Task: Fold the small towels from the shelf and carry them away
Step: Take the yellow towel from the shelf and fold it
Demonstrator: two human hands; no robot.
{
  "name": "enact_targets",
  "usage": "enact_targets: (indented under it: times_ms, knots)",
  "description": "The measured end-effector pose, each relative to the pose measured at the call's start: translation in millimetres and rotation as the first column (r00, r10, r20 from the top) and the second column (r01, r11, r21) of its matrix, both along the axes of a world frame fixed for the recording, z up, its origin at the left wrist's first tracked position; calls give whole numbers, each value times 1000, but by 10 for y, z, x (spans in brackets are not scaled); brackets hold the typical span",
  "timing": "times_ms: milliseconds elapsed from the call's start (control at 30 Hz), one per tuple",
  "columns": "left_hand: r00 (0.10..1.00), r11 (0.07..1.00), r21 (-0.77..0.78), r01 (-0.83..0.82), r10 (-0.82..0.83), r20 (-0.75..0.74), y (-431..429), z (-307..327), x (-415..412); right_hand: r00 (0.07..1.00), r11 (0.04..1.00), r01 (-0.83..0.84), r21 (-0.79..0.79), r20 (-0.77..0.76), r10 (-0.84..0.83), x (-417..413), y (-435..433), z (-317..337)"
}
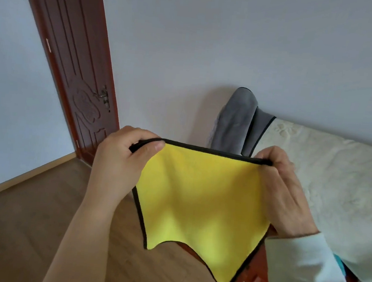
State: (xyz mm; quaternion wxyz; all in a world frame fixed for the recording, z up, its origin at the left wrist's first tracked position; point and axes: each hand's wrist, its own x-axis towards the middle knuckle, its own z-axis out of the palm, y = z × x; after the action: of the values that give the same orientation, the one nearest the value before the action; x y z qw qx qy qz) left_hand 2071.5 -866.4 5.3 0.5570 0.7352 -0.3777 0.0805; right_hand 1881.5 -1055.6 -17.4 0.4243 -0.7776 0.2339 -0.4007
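A small yellow towel [199, 201] with a black hem hangs spread in the air in front of me. My left hand [121, 164] pinches its top left corner and my right hand [282, 191] pinches its top right corner, so the top edge runs taut between them. The lower edge droops freely, with one corner pointing down. Behind it, a grey towel [234, 120] with a black hem lies draped over the end of the bed, against the wall.
A bed with a cream patterned cover [327, 172] and a dark wooden frame [261, 273] stands on the right. A dark red wooden door [74, 62] is closed at the left. Wooden floor [24, 227] lies below.
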Motion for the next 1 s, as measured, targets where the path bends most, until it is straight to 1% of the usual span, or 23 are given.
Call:
enact_targets:
  times_ms: [133,200,233,267,333,367,400,467,533,567,667,733,767,833,900,933,1000]
  knots:
    - [984,978,-110,175,-177,-11,-76,94,-61,992,969,128,-211,9,-129,-71,-71,10]
    - [960,955,-101,280,-278,34,-103,127,-93,976,935,212,-283,21,-215,-93,-108,13]
    - [943,940,-83,332,-328,62,-114,138,-102,973,927,229,-298,33,-229,-107,-128,27]
    - [921,920,-65,387,-382,79,-122,146,-107,980,934,197,-299,54,-190,-116,-141,45]
    - [867,869,-27,494,-490,91,-134,152,-118,990,972,0,-234,136,33,-123,-149,70]
    - [840,843,-14,538,-535,89,-143,157,-130,975,976,-109,-189,173,142,-121,-126,93]
    - [813,816,-8,579,-576,83,-159,168,-152,956,971,-190,-145,198,217,-117,-96,115]
    - [764,765,-5,644,-643,60,-207,181,-214,925,952,-295,-83,223,307,-92,-13,160]
    - [732,732,-9,682,-682,17,-267,199,-288,874,911,-413,-25,271,403,-62,85,205]
    - [721,721,-13,692,-692,-3,-304,192,-315,836,875,-483,15,304,457,-45,130,222]
    - [718,718,-49,694,-696,-22,-400,158,-376,723,737,-660,145,389,571,20,251,282]
    - [716,715,-83,694,-697,-24,-427,128,-396,695,667,-705,242,423,581,69,324,331]
    - [720,720,-96,688,-693,-32,-429,115,-395,695,654,-708,265,426,579,84,345,344]
    - [738,736,-119,666,-673,-33,-425,95,-374,699,661,-705,257,407,588,95,370,354]
    - [769,762,-122,636,-639,18,-426,63,-332,698,676,-706,210,369,614,93,378,341]
    - [771,763,-128,634,-636,23,-423,56,-319,715,697,-689,198,344,609,92,388,345]
    - [742,740,-140,658,-669,-43,-411,53,-302,739,721,-664,197,324,591,97,394,355]
